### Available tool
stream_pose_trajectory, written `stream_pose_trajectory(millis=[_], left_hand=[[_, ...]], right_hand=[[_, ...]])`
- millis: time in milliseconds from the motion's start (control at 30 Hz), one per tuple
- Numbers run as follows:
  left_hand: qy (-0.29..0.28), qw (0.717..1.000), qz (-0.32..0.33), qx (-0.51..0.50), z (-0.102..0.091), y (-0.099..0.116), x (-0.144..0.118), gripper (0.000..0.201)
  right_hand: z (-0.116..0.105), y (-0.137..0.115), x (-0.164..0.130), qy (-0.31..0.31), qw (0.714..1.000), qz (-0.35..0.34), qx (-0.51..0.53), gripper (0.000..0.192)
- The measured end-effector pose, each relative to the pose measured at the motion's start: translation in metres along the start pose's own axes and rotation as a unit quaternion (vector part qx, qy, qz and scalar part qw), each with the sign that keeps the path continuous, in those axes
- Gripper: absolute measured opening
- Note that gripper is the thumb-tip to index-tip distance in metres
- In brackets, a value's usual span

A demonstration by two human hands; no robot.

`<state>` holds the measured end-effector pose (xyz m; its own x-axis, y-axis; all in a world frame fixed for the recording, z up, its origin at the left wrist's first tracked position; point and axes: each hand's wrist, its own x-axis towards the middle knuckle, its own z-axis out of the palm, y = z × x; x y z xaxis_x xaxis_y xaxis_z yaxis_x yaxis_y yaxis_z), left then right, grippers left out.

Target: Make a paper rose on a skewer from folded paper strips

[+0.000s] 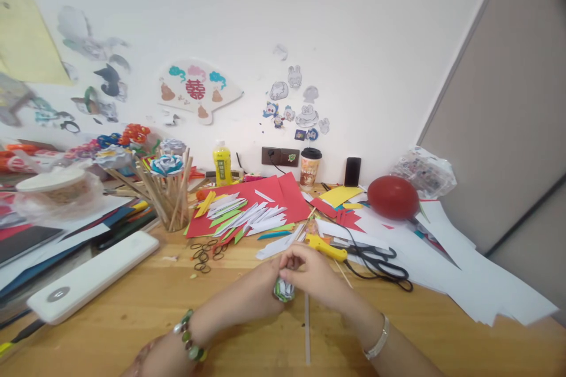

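Both hands meet over the wooden table [132, 312] near its front edge. My left hand [260, 288] and my right hand [312, 271] pinch a small rolled paper flower [283, 290], white with green and dark stripes, between their fingertips. A thin pale stick [306, 330] runs from under the flower straight toward me. Whether the flower sits on the stick's tip I cannot tell. Cut paper strips [247, 216], white and green, lie on red sheets just beyond the hands.
Black scissors [375, 262] and a yellow tool [327, 247] lie right of the hands. Rubber bands [206, 253], a cup of sticks with paper flowers [170, 194], a white flat box [92, 277], a red balloon [392, 196], white sheets [464, 271], a bottle [221, 163] and a cup [310, 168].
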<state>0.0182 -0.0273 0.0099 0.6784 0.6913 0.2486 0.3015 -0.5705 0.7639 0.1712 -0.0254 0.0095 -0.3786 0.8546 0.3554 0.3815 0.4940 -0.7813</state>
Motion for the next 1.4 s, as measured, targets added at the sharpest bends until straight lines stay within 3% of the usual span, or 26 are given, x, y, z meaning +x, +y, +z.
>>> stream_pose_trajectory(millis=[167, 400, 533, 700, 933, 1167, 1400], left_hand=[[0.009, 1.0, 0.016, -0.008, 0.001, -0.001, 0.0, 0.058], [0.034, 0.999, 0.001, -0.009, 0.0, -0.003, 0.001, 0.053], [0.081, 0.996, -0.032, -0.009, 0.003, -0.012, 0.001, 0.05], [0.151, 0.985, -0.023, -0.084, 0.0, -0.012, 0.005, 0.057], [0.215, 0.974, -0.051, -0.042, -0.004, -0.005, 0.007, 0.034], [0.234, 0.97, -0.059, 0.013, 0.001, -0.01, 0.006, 0.036], [0.234, 0.968, -0.083, 0.031, -0.001, -0.007, 0.007, 0.035]], right_hand=[[-0.006, -0.004, 0.0, -0.028, 0.998, 0.01, 0.047, 0.022], [0.004, -0.004, 0.0, 0.04, 0.993, 0.028, 0.112, 0.004], [-0.008, -0.001, 0.004, 0.096, 0.98, 0.037, 0.173, 0.017], [-0.02, 0.001, 0.005, 0.151, 0.979, 0.003, 0.138, 0.018], [-0.013, -0.007, 0.0, 0.138, 0.987, -0.069, 0.052, 0.003], [-0.002, -0.01, -0.004, 0.128, 0.986, -0.103, -0.013, 0.013], [0.006, -0.006, -0.003, 0.136, 0.986, -0.086, -0.032, 0.022]])
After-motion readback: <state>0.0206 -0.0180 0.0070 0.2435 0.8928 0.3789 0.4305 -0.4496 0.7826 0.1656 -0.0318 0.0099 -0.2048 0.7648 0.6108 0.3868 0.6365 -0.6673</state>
